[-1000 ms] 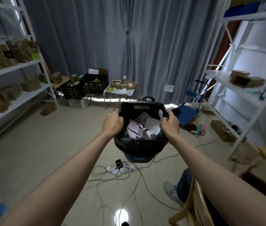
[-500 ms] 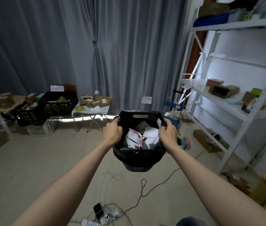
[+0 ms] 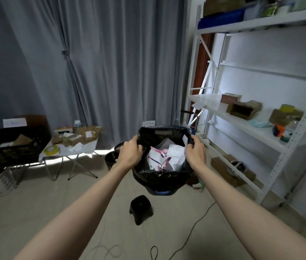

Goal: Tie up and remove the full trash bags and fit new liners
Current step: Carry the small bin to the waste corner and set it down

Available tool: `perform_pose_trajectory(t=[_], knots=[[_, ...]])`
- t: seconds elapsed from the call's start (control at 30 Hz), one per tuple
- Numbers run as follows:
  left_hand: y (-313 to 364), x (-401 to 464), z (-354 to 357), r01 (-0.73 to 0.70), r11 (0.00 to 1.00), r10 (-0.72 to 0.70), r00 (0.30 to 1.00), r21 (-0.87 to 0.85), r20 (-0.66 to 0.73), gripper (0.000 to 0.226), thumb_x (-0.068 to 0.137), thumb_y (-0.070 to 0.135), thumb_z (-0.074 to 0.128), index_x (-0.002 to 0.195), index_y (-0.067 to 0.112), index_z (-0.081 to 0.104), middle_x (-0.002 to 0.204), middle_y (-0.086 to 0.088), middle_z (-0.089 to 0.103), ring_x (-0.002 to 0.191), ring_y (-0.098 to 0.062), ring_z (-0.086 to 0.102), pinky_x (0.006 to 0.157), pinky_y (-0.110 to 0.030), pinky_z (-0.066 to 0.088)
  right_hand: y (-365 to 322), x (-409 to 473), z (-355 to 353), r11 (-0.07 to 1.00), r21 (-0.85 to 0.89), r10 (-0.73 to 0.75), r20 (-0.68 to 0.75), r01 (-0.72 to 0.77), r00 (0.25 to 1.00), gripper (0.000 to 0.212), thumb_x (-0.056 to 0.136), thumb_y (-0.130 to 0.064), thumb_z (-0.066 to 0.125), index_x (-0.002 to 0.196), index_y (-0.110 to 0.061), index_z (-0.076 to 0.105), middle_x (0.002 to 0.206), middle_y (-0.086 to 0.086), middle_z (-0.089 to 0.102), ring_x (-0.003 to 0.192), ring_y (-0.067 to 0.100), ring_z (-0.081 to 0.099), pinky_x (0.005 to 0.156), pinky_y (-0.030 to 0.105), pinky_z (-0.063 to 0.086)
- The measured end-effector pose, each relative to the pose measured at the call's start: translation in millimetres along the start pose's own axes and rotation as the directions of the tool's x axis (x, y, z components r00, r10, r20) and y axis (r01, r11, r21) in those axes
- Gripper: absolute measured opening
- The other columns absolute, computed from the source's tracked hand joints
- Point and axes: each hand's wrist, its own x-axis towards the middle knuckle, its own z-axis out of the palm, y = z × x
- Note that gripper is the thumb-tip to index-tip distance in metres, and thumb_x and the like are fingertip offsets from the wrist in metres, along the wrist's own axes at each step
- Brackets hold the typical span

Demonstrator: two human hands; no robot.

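Note:
A black trash bag full of white and pink paper waste hangs in the air in front of me, its mouth held wide. My left hand grips the bag's left rim and my right hand grips its right rim. A blue edge, perhaps a bin, shows under the bag's bottom. Behind my left hand a dark round bin with a black liner stands on the floor.
A small black stool sits on the floor below the bag, with cables trailing near it. White metal shelving with boxes runs along the right. A folding table with parcels and a black crate stand at the left before grey curtains.
The view has swung right and moved toward the curtain with the bag still held in both hands. The power strip and chair have left the view; the stool and the dark bin have come in.

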Motion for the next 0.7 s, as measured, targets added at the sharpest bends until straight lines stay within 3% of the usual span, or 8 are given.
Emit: perform_pose_trajectory(t=[0.33, 0.57, 0.7], knots=[[6, 195, 106, -0.043, 0.998, 0.046, 0.996, -0.041, 0.080, 0.028, 0.089, 0.012, 0.042, 0.113, 0.013, 0.057, 0.102, -0.017, 0.067, 0.098, -0.041, 0.058, 0.081, -0.044, 0.043, 33, 196, 52, 0.998, -0.044, 0.048, -0.076, -0.052, 0.996, 0.045, 0.099, -0.016, 0.040, 0.143, -0.026, 0.043, 0.142, 0.007, 0.050, 0.124, 0.031, 0.052, 0.104, 0.050, 0.045], [-13, 363, 207, -0.034, 0.997, 0.044, 0.986, -0.066, 0.160, 0.029, 0.088, 0.014, 0.041, 0.111, 0.016, 0.060, 0.098, -0.015, 0.067, 0.090, -0.039, 0.059, 0.078, -0.040, 0.045, 75, 364, 115, 0.993, -0.087, 0.076, -0.071, -0.082, 0.995, 0.044, 0.098, -0.013, 0.040, 0.141, -0.018, 0.045, 0.134, 0.012, 0.055, 0.118, 0.031, 0.054, 0.098, 0.042, 0.047], [-22, 457, 248, -0.016, 0.998, 0.025, 0.984, -0.053, 0.178, 0.030, 0.089, 0.015, 0.043, 0.113, 0.015, 0.059, 0.103, -0.016, 0.067, 0.096, -0.041, 0.059, 0.076, -0.037, 0.039, 85, 456, 157, 0.994, -0.069, 0.080, -0.062, -0.085, 0.995, 0.044, 0.094, -0.014, 0.040, 0.137, -0.022, 0.048, 0.128, 0.010, 0.058, 0.114, 0.032, 0.057, 0.098, 0.050, 0.048]])
